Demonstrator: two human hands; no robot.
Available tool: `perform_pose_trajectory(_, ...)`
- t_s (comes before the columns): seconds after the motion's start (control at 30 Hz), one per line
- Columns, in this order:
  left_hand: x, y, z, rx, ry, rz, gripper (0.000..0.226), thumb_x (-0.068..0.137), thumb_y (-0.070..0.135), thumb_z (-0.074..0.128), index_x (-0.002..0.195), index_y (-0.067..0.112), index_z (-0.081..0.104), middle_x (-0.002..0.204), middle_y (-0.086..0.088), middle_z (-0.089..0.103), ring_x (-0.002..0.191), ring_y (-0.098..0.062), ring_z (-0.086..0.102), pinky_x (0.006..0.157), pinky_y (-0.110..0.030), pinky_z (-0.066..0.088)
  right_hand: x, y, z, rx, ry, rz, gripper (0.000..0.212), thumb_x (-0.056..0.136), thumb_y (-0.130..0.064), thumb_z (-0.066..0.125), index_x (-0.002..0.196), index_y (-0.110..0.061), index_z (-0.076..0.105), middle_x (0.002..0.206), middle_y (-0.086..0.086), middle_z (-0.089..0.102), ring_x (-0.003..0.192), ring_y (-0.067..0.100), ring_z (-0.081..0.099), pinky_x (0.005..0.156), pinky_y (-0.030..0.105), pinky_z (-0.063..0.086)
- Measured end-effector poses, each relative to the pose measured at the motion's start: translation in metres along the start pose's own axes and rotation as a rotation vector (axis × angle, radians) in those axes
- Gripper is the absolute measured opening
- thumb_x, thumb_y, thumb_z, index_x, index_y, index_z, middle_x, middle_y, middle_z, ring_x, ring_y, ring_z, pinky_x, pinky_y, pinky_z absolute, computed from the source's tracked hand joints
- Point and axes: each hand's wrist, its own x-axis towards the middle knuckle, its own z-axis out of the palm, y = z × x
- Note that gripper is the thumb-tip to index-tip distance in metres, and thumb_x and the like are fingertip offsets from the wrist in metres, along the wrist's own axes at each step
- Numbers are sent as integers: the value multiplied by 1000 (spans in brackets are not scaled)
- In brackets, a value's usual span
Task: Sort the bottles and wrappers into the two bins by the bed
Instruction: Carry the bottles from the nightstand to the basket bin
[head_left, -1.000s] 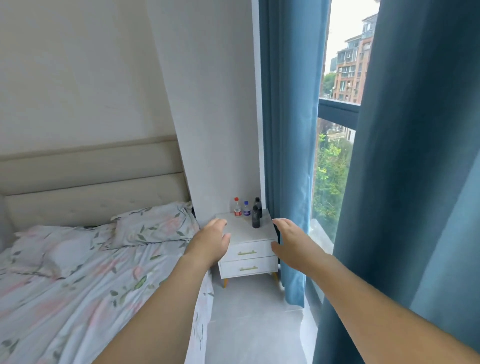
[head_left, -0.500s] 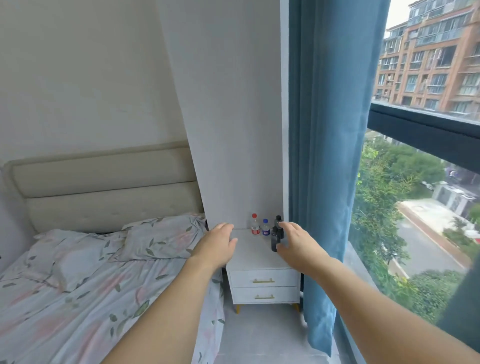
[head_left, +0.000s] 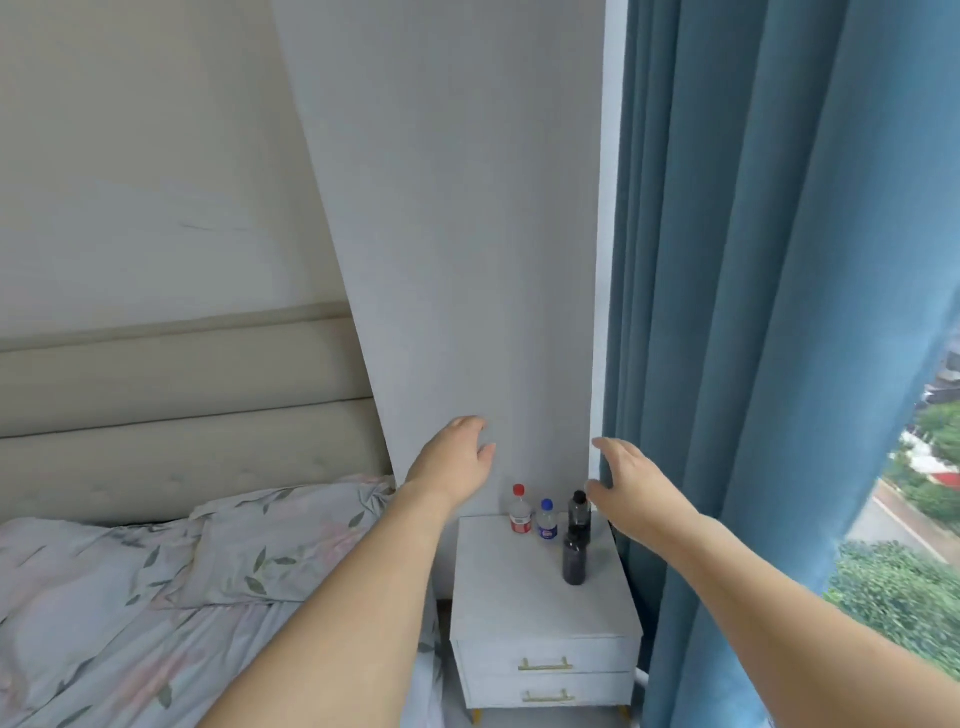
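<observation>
Several bottles stand on a white nightstand (head_left: 519, 587). At its back are a red-capped bottle (head_left: 520, 510), a blue-capped bottle (head_left: 547, 520) and a dark bottle (head_left: 578, 510). A second dark bottle (head_left: 574, 558) stands nearer to me. My left hand (head_left: 451, 457) hovers above and left of the bottles with relaxed fingers, holding nothing. My right hand (head_left: 631, 486) is stretched out just right of the back dark bottle, fingers spread and empty. No bins or wrappers are in view.
A bed (head_left: 130, 623) with floral sheets and a pillow (head_left: 280, 540) lies left of the nightstand. Blue curtains (head_left: 753, 312) hang at the right, beside a window. A narrow strip of floor runs between bed and nightstand.
The view has come closer to the nightstand and the curtain has slid right. Both hands have risen above the nightstand top. The right hand now sits beside the back dark bottle.
</observation>
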Motion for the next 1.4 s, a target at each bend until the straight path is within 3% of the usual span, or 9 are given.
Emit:
perform_pose_trajectory(0.2, 84, -16, 43, -46, -136, -25, 47, 101, 32, 42, 145, 16, 39, 152, 0, 39, 136, -20, 41, 110, -30, 34, 90, 33, 21, 23, -57, 83, 56, 96, -18, 49, 148, -17, 29, 153, 2, 32, 133, 23, 41, 103, 31, 40)
perform_pose_trajectory(0.4, 179, -39, 65, -180, -135, -163, 44, 97, 36, 51, 139, 20, 49, 143, 2, 50, 129, -17, 48, 105, -29, 39, 200, 78, 33, 9, -117, 61, 55, 97, -19, 43, 149, -16, 25, 157, 0, 24, 140, 21, 30, 110, 32, 30)
perform_pose_trajectory(0.63, 277, -52, 108, -182, -287, -209, 39, 94, 39, 57, 130, 23, 55, 130, 8, 57, 109, -11, 58, 88, -23, 43, 330, 141, 63, -13, -222, 130, 45, 96, -17, 42, 141, -10, 37, 149, 6, 35, 127, 28, 44, 101, 35, 40)
perform_pose_trajectory(0.73, 305, -56, 162, -178, -397, -179, 38, 93, 38, 57, 130, 27, 55, 130, 12, 57, 105, -6, 56, 85, -20, 41, 379, 175, 99, -25, -284, 188, 41, 95, -16, 43, 135, -8, 41, 144, 9, 41, 126, 30, 44, 103, 40, 41)
perform_pose_trajectory(0.87, 333, -66, 261, -180, -592, -142, 38, 91, 37, 56, 129, 31, 55, 121, 12, 57, 104, -9, 59, 80, -22, 45, 429, 229, 164, -44, -367, 263, 49, 97, -16, 44, 145, -14, 34, 150, 5, 34, 132, 27, 40, 106, 37, 38)
perform_pose_trajectory(1.0, 332, -86, 366, -158, -795, -99, 45, 89, 45, 60, 131, 30, 52, 130, 7, 54, 114, -14, 55, 92, -31, 47, 456, 284, 233, -99, -452, 262, 55, 94, -19, 53, 146, -21, 34, 151, 1, 34, 135, 23, 38, 109, 36, 36)
perform_pose_trajectory(1.1, 320, -100, 421, -140, -916, -93, 52, 86, 47, 62, 134, 29, 49, 131, 7, 50, 112, -17, 55, 92, -33, 46, 463, 313, 267, -156, -541, 236, 56, 91, -23, 58, 143, -24, 38, 145, 0, 37, 130, 23, 41, 104, 36, 40)
perform_pose_trajectory(1.3, 311, -107, 480, -70, -916, 80, 50, 81, 47, 65, 125, 26, 54, 118, 4, 51, 105, -22, 56, 84, -35, 49, 469, 346, 304, -191, -632, 201, 51, 89, -26, 62, 137, -29, 45, 136, -1, 36, 117, 22, 51, 100, 35, 45)
perform_pose_trajectory(1.4, 308, -106, 495, 9, -893, 197, 48, 83, 47, 62, 124, 24, 55, 113, 0, 54, 101, -25, 57, 78, -34, 47, 469, 352, 315, -157, -589, 192, 45, 88, -31, 63, 131, -30, 49, 128, -1, 38, 111, 22, 53, 97, 36, 46)
